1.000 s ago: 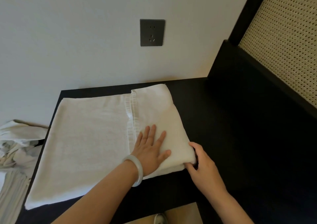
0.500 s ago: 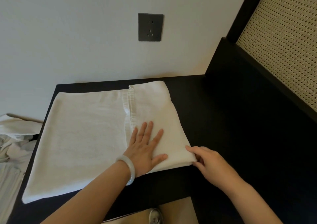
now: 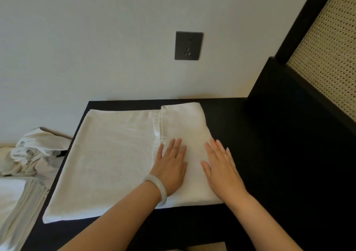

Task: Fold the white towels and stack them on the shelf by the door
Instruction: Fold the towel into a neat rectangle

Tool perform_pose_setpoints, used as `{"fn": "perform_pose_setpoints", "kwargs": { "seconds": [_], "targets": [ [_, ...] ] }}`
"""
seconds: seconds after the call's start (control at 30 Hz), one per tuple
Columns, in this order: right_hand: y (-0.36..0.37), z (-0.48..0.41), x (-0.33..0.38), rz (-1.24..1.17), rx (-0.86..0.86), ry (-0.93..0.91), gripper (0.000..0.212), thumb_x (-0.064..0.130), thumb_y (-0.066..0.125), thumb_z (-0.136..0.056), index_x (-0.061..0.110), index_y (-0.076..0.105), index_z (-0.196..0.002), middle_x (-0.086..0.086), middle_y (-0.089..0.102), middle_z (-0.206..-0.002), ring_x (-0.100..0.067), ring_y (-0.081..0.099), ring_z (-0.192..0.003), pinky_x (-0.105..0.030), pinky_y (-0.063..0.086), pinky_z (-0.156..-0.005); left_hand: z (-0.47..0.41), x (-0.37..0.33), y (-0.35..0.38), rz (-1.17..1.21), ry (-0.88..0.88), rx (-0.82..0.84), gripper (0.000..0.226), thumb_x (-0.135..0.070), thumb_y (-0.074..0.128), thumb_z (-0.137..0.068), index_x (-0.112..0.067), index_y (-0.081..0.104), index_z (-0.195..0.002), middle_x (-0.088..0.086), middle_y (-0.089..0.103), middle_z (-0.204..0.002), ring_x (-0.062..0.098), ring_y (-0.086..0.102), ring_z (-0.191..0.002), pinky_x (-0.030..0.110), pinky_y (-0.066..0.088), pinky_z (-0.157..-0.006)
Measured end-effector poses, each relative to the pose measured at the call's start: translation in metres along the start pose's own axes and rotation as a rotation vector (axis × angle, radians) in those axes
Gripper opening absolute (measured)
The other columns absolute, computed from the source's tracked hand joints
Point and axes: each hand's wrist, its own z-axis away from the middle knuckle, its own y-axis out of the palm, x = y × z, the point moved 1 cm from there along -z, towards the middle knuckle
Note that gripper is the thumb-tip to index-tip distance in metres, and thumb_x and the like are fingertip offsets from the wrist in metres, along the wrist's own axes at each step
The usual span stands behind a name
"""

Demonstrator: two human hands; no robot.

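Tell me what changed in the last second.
The right hand let go of the near right corner of the towel, which it was pinching, and moved up onto the folded flap, now lying flat beside the left hand. The left hand stayed flat on the flap; the towel kept its fold and place on the table.

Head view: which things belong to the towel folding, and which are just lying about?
In the job: white towel; left hand and right hand, flat on its folded part; black table; crumpled towels; folded pile.
Lying about: wall socket; cane panel.
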Motion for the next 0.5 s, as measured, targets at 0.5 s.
{"fn": "perform_pose_setpoints", "kwargs": {
  "seconds": [0.5],
  "targets": [
    [-0.005,-0.115,0.010,-0.022,0.011,-0.072,0.078,0.067,-0.014,-0.087,0.023,-0.017,-0.152,0.002,-0.017,-0.164,-0.012,-0.021,-0.148,-0.037,-0.013,-0.121,-0.113,0.026,-0.026,0.016,-0.258,-0.108,0.059,-0.039,0.011,-0.105,-0.018,-0.015,-0.154,0.006,-0.027,-0.160,0.026,-0.027,-0.146,0.051,-0.007,-0.121]
  ]
}}
